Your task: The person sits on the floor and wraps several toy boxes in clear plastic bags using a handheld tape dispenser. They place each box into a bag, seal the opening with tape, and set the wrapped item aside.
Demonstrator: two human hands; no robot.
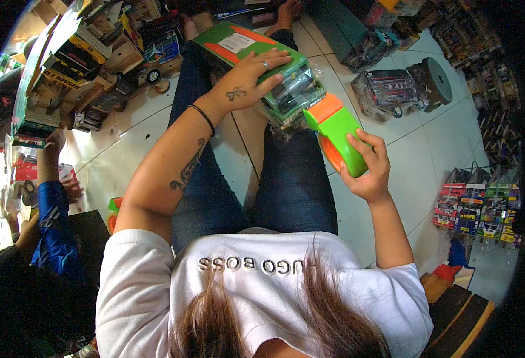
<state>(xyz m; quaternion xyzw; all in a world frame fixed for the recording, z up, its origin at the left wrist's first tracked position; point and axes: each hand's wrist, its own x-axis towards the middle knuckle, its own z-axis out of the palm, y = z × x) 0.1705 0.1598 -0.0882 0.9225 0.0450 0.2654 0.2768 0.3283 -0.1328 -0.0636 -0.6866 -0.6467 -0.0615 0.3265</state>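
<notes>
A green toy truck (247, 51) with orange stripes, wrapped in clear plastic, lies across my thighs near the knees. My left hand (253, 77) grips it from above, fingers over its top and thumb on the nearer side. In my right hand (370, 167) is a bright green tape dispenser (347, 140) with an orange head and an orange roll part. The fingers wrap its near end. Its orange head meets the wrapped end of the truck; whether tape is stuck there cannot be made out.
Wooden toy trucks (89, 48) crowd the left, where another person's blue sleeve (52, 203) shows. Right lie a wrapped toy truck (382, 92) and a dark roll (432, 83). Packaged toys (477, 203) stand at the far right. A low dark bench (462, 319) sits lower right.
</notes>
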